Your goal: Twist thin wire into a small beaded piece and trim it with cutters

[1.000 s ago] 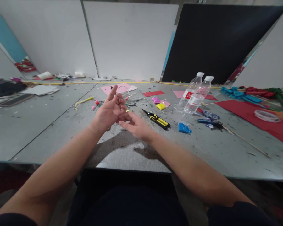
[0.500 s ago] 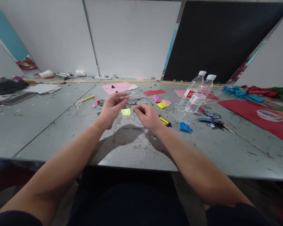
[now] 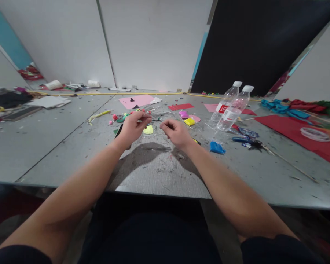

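My left hand (image 3: 133, 128) is over the middle of the table, thumb and fingertips brought together in a pinch. Facing it across a small gap, my right hand (image 3: 177, 134) also pinches with its fingertips. What either hand holds is too small to make out. Behind and between them lies a yellow-green piece of clay (image 3: 148, 129) on clear film. Thin wires (image 3: 155, 149) rest on the table in front of my hands. Green and red bits (image 3: 121, 119) lie just beyond my left hand. A yellow and black cutter (image 3: 196, 141) is mostly hidden by my right hand.
Two plastic bottles (image 3: 228, 119) stand at the right, near a blue packet (image 3: 217, 147) and blue-handled pliers (image 3: 243, 140). Yellow (image 3: 189, 121) and magenta (image 3: 183, 114) packets lie behind my right hand. Red sheets (image 3: 291, 128) cover the far right. Pink paper (image 3: 139, 101) lies at the back.
My left hand has moved slightly right and down, its fingers closer together. My right hand has shifted a little to the right, covering more of the cutter.
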### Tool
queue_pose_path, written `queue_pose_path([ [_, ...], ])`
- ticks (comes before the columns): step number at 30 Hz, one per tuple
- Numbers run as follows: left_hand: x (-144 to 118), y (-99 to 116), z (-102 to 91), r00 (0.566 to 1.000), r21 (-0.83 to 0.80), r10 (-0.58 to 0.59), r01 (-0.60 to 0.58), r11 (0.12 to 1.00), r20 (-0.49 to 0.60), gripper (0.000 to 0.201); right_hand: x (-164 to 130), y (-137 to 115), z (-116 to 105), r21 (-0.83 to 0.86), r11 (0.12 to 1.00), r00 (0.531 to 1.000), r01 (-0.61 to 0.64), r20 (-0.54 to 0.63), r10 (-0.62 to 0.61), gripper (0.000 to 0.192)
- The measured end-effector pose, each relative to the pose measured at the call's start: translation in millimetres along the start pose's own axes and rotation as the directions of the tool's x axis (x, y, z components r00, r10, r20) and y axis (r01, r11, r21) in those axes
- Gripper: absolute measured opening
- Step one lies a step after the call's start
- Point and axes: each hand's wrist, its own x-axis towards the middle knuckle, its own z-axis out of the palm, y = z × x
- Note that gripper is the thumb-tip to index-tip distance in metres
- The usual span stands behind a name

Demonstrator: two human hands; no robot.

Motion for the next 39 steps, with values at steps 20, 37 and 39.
queue_pose_path([
  [20, -7.2, 11.8, 6.7, 0.966, -0.167, -0.049, 0.094, 0.982, 0.254, 0.023, -4.8, -9.0, -0.8, 0.278, 0.960, 0.997, -0.034, 0.080, 0.012, 0.033],
  [37, -8.8, 18.6, 9.9, 0.966, -0.122, -0.104, 0.136, 0.983, 0.236, 0.035, -5.2, 3.5, 10.3, 0.295, 0.950, 0.983, -0.099, 0.179, 0.047, 0.045],
  [39, -8.6, 20.7, 10.3, 0.963, -0.131, -0.121, 0.156, 0.979, 0.243, 0.038, -5.5, 2.4, 12.1, 0.307, 0.946, 0.987, -0.103, 0.150, 0.059, 0.046],
])
